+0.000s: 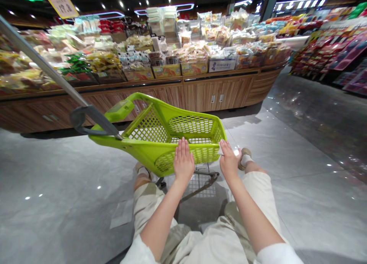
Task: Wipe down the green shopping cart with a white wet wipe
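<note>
In front of me stands a lime-green shopping cart [160, 132] with a perforated plastic basket and a grey metal frame beneath. My left hand [184, 162] lies flat over the near side of the basket, its fingers straight and holding nothing. At the basket's right corner is my right hand [228, 161], fingers extended forward. A thin white piece that looks like a tissue [220, 149] shows on both sides of this hand, partly hidden under it. No goods are visible inside the basket.
Behind the cart runs a wood-fronted display counter [218, 90] piled with packaged food. A metal pole [48, 67] with a price sign [63, 6] rises at the left, a grey hook [86, 120] near its foot. More shelves [323, 50] stand right, beyond the glossy grey floor [315, 149].
</note>
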`<state>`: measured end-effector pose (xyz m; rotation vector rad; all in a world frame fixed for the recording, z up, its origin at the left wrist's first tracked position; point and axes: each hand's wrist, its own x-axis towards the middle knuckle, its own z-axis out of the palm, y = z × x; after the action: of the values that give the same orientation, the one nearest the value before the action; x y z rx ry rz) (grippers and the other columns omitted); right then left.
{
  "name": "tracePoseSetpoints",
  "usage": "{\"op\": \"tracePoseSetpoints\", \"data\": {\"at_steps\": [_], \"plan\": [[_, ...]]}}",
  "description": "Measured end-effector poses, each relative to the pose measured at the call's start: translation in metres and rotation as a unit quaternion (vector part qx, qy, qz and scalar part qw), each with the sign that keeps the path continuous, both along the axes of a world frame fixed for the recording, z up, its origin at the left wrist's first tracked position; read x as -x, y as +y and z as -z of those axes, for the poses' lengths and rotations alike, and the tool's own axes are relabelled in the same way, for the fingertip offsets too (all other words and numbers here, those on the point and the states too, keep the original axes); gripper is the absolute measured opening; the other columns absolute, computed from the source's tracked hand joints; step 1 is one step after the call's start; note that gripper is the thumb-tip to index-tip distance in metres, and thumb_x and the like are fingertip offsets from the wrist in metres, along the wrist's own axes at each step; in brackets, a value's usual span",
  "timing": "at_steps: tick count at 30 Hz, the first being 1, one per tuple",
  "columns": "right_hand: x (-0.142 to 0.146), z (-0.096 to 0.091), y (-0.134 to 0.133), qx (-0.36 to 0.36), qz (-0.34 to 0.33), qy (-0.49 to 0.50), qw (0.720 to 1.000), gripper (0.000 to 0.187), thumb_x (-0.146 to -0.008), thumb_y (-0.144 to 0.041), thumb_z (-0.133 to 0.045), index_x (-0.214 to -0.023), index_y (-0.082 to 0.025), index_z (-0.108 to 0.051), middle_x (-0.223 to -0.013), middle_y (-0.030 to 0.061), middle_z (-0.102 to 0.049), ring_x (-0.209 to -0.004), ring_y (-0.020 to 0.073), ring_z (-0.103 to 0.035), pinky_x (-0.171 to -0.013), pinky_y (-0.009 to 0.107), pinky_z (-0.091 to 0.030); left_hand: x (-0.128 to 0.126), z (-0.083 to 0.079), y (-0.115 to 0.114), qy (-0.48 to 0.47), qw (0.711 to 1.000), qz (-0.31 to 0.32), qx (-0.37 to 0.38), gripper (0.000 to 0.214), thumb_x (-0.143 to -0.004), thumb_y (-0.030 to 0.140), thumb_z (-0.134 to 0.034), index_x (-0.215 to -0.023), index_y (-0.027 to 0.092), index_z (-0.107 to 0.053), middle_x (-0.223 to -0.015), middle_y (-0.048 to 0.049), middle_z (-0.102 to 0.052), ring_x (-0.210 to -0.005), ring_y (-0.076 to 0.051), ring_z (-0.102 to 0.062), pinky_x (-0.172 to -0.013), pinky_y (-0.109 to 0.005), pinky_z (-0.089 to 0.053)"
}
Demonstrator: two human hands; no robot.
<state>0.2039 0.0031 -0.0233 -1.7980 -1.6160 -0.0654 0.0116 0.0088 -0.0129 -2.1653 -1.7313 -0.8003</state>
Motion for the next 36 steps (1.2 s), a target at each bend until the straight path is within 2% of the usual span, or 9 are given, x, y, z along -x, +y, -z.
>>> {"op": "tracePoseSetpoints", "data": {"at_steps": [5,8,12,15,18,21,27,31,36], "plan": [[0.079,-0.026,0.009,0.022,-0.132,-0.035,0.99,0.07,-0.079,-0.001,-0.036,-0.144,-0.022,-0.047,-0.149,0.0086,-0.052,-0.142,0.0193,-0.041,-0.12,0.056,-0.008,0.0,-0.001,0.0,0.009,1.0,-0.005,0.004,0.07,-0.098,0.021,-0.036,-0.158,0.009,-0.002,-0.164,-0.0146,-0.024,-0.153,-0.024,-0.015,-0.124,-0.045,-0.025],[0.097,-0.033,0.009,0.011,-0.186,-0.039,0.982,0.068,-0.081,-0.003,-0.037,-0.146,-0.023,-0.045,-0.15,0.0088,-0.05,-0.143,0.0191,-0.04,-0.12,0.055,-0.006,0.002,-0.001,0.0,0.016,1.0,-0.002,0.012,0.07,-0.097,0.02,-0.037,-0.158,0.01,-0.004,-0.164,-0.0137,-0.023,-0.153,-0.024,-0.016,-0.124,-0.044,-0.024],[0.053,-0.02,0.002,-0.01,-0.164,-0.062,0.984,0.079,-0.075,0.0,-0.038,-0.149,-0.027,-0.04,-0.15,0.0071,-0.05,-0.142,0.0192,-0.04,-0.119,0.058,-0.003,0.005,0.0,0.001,0.012,1.0,0.002,0.012,0.068,-0.098,0.02,-0.033,-0.158,0.009,-0.003,-0.164,-0.0132,-0.021,-0.153,-0.022,-0.014,-0.124,-0.045,-0.024],[0.005,-0.003,-0.005,-0.011,-0.077,-0.049,0.996,0.08,-0.073,0.0,-0.036,-0.148,-0.029,-0.041,-0.149,0.0051,-0.051,-0.141,0.0187,-0.042,-0.118,0.058,-0.008,0.004,0.0,0.001,0.003,1.0,0.0,0.016,0.067,-0.098,0.021,-0.033,-0.158,0.01,-0.004,-0.165,-0.0118,-0.02,-0.154,-0.022,-0.013,-0.125,-0.044,-0.022],[-0.013,0.004,-0.007,-0.001,0.007,-0.016,1.0,0.077,-0.075,-0.001,-0.034,-0.146,-0.028,-0.045,-0.148,0.0062,-0.052,-0.14,0.0201,-0.045,-0.117,0.059,-0.013,0.002,0.0,0.0,-0.005,1.0,0.001,0.021,0.066,-0.098,0.02,-0.033,-0.158,0.01,-0.007,-0.165,-0.0113,-0.021,-0.154,-0.022,-0.013,-0.125,-0.043,-0.021],[0.02,-0.005,-0.002,0.012,0.008,-0.009,1.0,0.074,-0.076,0.0,-0.033,-0.146,-0.023,-0.045,-0.149,0.0086,-0.05,-0.141,0.0208,-0.043,-0.117,0.059,-0.012,0.0,-0.001,0.0,-0.007,1.0,0.0,0.022,0.067,-0.098,0.02,-0.034,-0.158,0.008,-0.008,-0.164,-0.0131,-0.022,-0.154,-0.023,-0.014,-0.125,-0.044,-0.022],[0.104,-0.035,0.007,0.014,-0.177,-0.022,0.984,0.067,-0.081,-0.003,-0.038,-0.145,-0.022,-0.045,-0.15,0.0087,-0.05,-0.142,0.019,-0.041,-0.12,0.053,-0.007,0.002,-0.001,0.0,0.01,1.0,-0.006,0.02,0.071,-0.095,0.018,-0.039,-0.158,0.011,-0.006,-0.164,-0.013,-0.023,-0.153,-0.023,-0.016,-0.124,-0.044,-0.025],[0.068,-0.024,0.0,-0.004,-0.183,-0.051,0.982,0.077,-0.076,0.0,-0.037,-0.148,-0.026,-0.041,-0.151,0.0064,-0.049,-0.142,0.018,-0.041,-0.12,0.055,-0.005,0.004,-0.001,0.0,0.014,1.0,-0.002,0.012,0.069,-0.098,0.021,-0.035,-0.158,0.01,-0.002,-0.164,-0.0134,-0.022,-0.153,-0.023,-0.015,-0.124,-0.045,-0.025],[-0.017,0.007,-0.006,-0.009,-0.03,-0.038,0.999,0.077,-0.074,-0.001,-0.036,-0.146,-0.029,-0.045,-0.146,0.0058,-0.054,-0.139,0.0196,-0.046,-0.118,0.057,-0.014,0.003,0.0,0.0,-0.001,1.0,0.002,0.006,0.068,-0.099,0.021,-0.032,-0.158,0.011,0.002,-0.165,-0.0123,-0.021,-0.153,-0.023,-0.015,-0.124,-0.045,-0.024]]}}
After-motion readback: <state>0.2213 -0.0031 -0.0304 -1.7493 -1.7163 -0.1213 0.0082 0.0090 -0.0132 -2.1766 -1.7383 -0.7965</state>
